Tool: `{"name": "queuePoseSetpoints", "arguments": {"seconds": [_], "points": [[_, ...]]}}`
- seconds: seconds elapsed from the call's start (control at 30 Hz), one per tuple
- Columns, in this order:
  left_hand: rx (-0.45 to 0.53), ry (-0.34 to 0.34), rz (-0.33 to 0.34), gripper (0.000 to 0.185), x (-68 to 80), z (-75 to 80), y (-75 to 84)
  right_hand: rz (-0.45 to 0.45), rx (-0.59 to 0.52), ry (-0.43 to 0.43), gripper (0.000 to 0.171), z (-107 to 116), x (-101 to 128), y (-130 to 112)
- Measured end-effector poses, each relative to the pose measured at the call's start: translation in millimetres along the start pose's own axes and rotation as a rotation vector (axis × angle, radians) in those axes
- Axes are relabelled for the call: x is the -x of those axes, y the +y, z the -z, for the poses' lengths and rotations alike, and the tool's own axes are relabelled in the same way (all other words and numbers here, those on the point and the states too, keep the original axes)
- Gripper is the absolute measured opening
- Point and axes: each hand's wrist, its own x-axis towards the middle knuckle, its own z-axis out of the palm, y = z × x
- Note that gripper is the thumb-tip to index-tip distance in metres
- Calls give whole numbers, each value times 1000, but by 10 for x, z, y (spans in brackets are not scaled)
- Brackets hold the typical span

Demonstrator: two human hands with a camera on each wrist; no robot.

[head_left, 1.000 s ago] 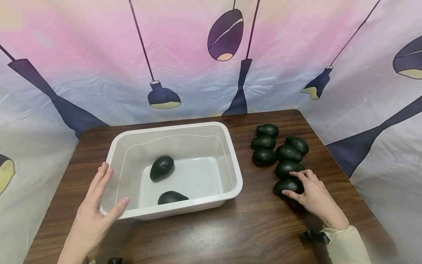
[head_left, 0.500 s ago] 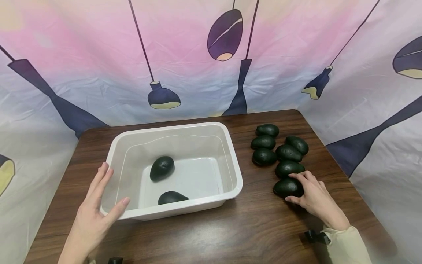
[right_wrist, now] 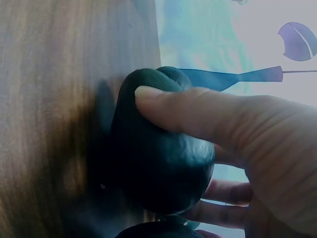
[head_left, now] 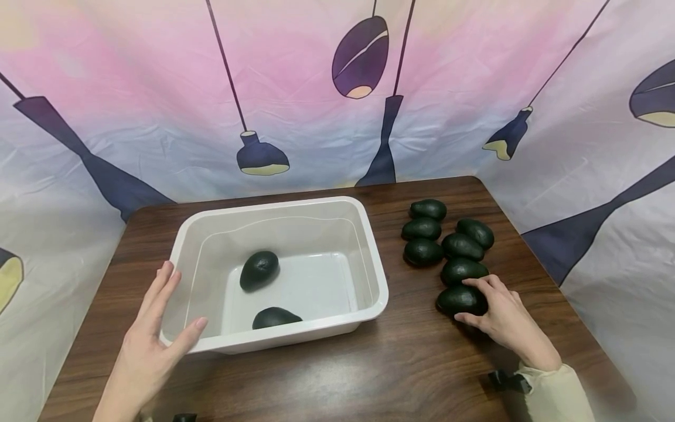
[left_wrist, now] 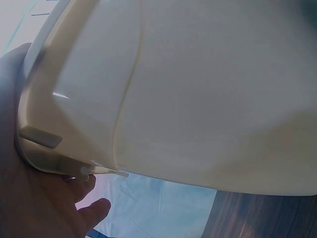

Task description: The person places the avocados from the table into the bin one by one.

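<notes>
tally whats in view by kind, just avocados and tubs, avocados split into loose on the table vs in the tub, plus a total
Dark green, pear-shaped avocados loose on the brown wood-grain table: 7
Dark green, pear-shaped avocados in the off-white, rectangular plastic tub: 2
Tubs: 1
Total: 10

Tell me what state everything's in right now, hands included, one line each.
White bin: upright, uncovered.
Far avocado: lying in the bin.
Near avocado: in the bin, partly hidden.
Gripped avocado: held; whether lifted, can't tell.
Six other avocados: lying clustered on the table.
Right hand: gripping.
Left hand: fingers extended, at the bin's left end.
</notes>
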Motion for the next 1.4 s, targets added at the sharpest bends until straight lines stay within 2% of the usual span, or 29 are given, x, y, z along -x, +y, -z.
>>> {"name": "queuePoseSetpoints", "arguments": {"seconds": [0.3, 0.67, 1.0, 1.23, 1.4], "points": [[12, 5, -10, 89, -2, 0, -7, 1, -51, 13, 72, 71, 3, -35], [12, 6, -5, 88, -13, 4, 6, 116, -45, 165, 65, 91, -30, -88], [12, 3, -4, 89, 9, -4, -9, 116, -62, 166, 66, 144, -64, -158], [7, 9, -18, 90, 0, -1, -31, 126, -81, 192, 66, 189, -100, -231], [6, -1, -3, 89, 5, 1, -25, 142, -106, 224, 67, 242, -119, -288]]}}
